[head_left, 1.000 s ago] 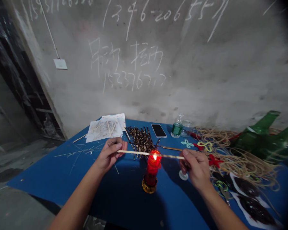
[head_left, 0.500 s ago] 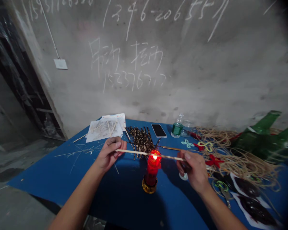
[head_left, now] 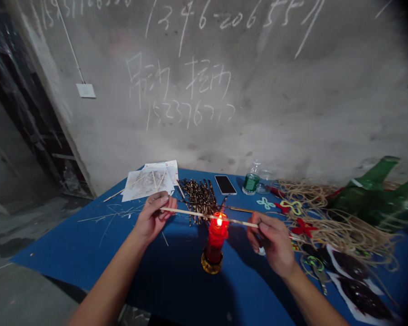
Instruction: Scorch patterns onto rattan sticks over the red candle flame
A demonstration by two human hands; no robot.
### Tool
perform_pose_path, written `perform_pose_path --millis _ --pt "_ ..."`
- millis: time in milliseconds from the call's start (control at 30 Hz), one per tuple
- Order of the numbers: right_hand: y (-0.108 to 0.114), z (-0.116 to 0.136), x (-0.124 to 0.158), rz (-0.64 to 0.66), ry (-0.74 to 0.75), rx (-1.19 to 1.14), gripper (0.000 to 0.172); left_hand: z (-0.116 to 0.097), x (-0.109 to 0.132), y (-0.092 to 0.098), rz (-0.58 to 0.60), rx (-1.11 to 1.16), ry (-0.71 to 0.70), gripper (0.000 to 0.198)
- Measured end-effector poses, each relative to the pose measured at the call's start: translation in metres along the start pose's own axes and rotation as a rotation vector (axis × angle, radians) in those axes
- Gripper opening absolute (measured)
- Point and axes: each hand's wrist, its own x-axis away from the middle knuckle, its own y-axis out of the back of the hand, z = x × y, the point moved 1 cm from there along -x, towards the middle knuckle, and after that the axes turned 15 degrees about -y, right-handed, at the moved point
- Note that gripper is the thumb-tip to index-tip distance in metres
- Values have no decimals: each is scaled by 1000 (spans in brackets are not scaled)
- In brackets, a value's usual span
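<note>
A thin pale wooden stick (head_left: 187, 212) stretches between my two hands, with darkened patches along its right half. My left hand (head_left: 154, 212) pinches its left end between thumb and fingers. At the other end, my right hand (head_left: 271, 235) has its fingers closed around the tip. The middle of the stick crosses the glowing top of a lit red candle (head_left: 216, 242), which stands upright on a yellow base. Whether the stick touches the flame I cannot tell. Just behind the candle lies a heap of dark-scorched sticks (head_left: 199, 197).
On the blue table (head_left: 98, 244) lie papers with sticks (head_left: 148, 181), a phone (head_left: 225, 184) and a plastic bottle (head_left: 250, 181). To the right are tangled twine (head_left: 347, 226), green glass bottles (head_left: 370, 185), scissors (head_left: 319, 274) and dark packaged pieces (head_left: 363, 296). A concrete wall (head_left: 275, 113) rises behind.
The stick has tilted and shifted a little to the left, its left end slightly higher. My right hand has moved slightly left; the candle has stayed put.
</note>
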Motion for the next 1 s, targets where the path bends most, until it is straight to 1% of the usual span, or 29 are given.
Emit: perform_pose_path --millis 333,533,800,1000 --pt "-3 1 4 89 26 27 39 -1 -2 0 -95 -16 34 42" --pt "-5 3 5 106 43 50 40 1 -4 1 -172 -38 37 47" --pt "-8 7 5 85 64 110 44 2 -6 1 -183 -27 19 46" --pt "-7 5 5 77 63 157 45 2 -6 1 -202 -39 18 48"
